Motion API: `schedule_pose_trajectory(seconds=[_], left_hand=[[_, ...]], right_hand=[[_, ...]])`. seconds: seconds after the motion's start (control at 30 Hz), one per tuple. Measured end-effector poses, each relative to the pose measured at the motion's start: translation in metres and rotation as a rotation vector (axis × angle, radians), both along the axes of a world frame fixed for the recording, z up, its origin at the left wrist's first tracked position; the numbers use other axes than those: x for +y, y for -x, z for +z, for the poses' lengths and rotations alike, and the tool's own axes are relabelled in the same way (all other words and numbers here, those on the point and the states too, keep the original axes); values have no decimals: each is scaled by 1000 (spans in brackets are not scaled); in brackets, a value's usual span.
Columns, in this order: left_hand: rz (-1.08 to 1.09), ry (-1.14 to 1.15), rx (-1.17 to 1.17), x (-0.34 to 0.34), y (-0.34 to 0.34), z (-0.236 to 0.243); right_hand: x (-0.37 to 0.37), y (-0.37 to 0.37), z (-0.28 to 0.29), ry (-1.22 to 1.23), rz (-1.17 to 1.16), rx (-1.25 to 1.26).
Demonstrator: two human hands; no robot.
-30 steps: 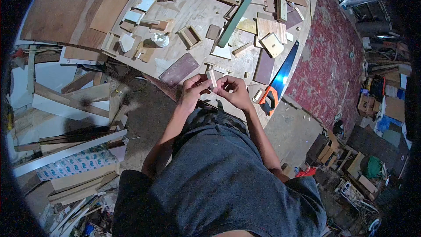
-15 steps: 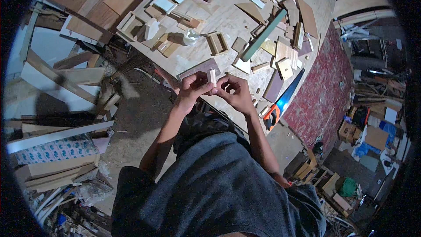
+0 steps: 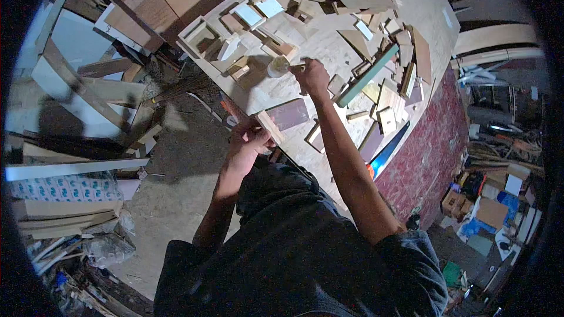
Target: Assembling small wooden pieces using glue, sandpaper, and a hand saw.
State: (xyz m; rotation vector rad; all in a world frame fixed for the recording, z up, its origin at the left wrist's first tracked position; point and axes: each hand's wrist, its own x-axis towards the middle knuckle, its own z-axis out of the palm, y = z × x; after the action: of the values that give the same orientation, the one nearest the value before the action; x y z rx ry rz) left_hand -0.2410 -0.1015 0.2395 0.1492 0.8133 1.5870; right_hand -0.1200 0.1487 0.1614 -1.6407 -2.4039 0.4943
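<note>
Near the table's front edge, my left hand [image 3: 247,141] grips a small pale wood piece [image 3: 270,126], beside a mauve board [image 3: 291,111]. My right hand [image 3: 311,75] reaches over the table to a small round pale container [image 3: 276,67]; its fingers are curled at the container's right side, and I cannot make out what they hold. Wood blocks [image 3: 282,49] and a small open wooden frame [image 3: 241,69] lie around the container. A long green strip [image 3: 370,75] lies to the right of my right hand.
The worktable [image 3: 437,29] carries several wood offcuts. A saw [image 3: 390,149] lies at its right edge, partly behind my right arm. Scrap boards [image 3: 70,167] are heaped at the left. A red floor panel [image 3: 432,141] and piled clutter [image 3: 493,205] are at the right.
My right hand has left the wood piece and moved forward to the round container. My left hand still holds the piece, now lower and slightly left. The camera's view has shifted.
</note>
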Motion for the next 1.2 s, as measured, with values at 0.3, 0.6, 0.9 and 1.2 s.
schedule_pose_trajectory(seconds=[0.3, 0.6, 0.9, 1.2], left_hand=[[89, 62, 141, -3, 4, 10], [104, 116, 108, 6, -5, 21], [138, 160, 188, 15, -21, 33], [35, 11, 286, 23, -31, 59]], right_hand=[[11, 7, -10, 244, -6, 136], [28, -11, -14, 429, -13, 375], [27, -38, -19, 566, -77, 614], [-33, -113, 119, 705, -11, 1059]])
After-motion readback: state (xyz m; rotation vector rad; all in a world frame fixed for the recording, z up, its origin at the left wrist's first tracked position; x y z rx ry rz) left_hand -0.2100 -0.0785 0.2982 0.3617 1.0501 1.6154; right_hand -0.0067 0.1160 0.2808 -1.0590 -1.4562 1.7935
